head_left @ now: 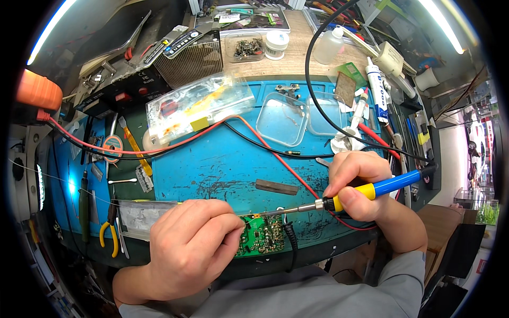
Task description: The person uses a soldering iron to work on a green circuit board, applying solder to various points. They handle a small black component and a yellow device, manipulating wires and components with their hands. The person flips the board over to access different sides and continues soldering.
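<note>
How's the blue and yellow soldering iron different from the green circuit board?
The soldering iron is long and thin; the circuit board is flat and wide. The iron has a smooth handle, while the board is dotted with tiny parts. The right hand holds the iron up at a slant; the board lies lower, partly hidden by the left hand.

There are two hands (193, 244), one soldering iron (397, 183), one component-laden green circuit board (268, 239), two clear square dishes (280, 127), one cotton swab (122, 181) and one white lidded jar (276, 45).
</note>
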The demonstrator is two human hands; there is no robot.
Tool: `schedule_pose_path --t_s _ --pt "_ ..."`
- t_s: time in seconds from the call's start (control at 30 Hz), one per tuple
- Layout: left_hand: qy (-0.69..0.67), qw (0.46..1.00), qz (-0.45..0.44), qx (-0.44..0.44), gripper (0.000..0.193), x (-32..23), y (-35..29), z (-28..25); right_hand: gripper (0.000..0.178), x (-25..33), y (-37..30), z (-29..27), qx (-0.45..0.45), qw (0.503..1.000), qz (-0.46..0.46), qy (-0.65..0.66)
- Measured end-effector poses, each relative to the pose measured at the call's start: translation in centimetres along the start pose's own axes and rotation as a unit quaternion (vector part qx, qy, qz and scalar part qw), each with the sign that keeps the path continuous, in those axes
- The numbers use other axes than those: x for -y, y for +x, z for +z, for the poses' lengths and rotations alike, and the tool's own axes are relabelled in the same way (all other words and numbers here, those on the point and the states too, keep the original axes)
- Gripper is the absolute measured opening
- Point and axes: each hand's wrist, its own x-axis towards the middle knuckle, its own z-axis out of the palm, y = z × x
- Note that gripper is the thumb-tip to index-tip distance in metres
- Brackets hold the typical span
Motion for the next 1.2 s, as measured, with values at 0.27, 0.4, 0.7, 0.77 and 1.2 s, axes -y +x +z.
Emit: schedule_pose_path --t_s 0.27,0.4,0.7,0.77,1.2 --pt "0.001 1.0 0.0 0.004 0.021 -0.05 0.06 0.01 0.006 -0.11 0.03 -0.01 -0.004 1.0 -0.007 -0.001" --pt "0.005 1.0 0.002 0.001 0.021 -0.11 0.1 0.12 0.006 -0.11 0.0 -0.04 -0.004 1.0 -0.011 -0.007" --pt "0.002 1.0 -0.007 0.003 0.022 -0.2 0.02 0.11 0.005 -0.25 -0.04 0.02 -0.005 1.0 -0.012 -0.007" --pt "-0.002 1.0 -0.015 0.004 0.023 -0.22 -0.05 0.02 0.005 -0.25 -0.06 0.01 -0.006 1.0 -0.012 -0.007" --pt "0.001 1.0 -0.021 0.009 0.022 -0.32 -0.01 -0.2 0.006 0.0 -0.15 0.08 -0.008 1.0 -0.016 0.001"
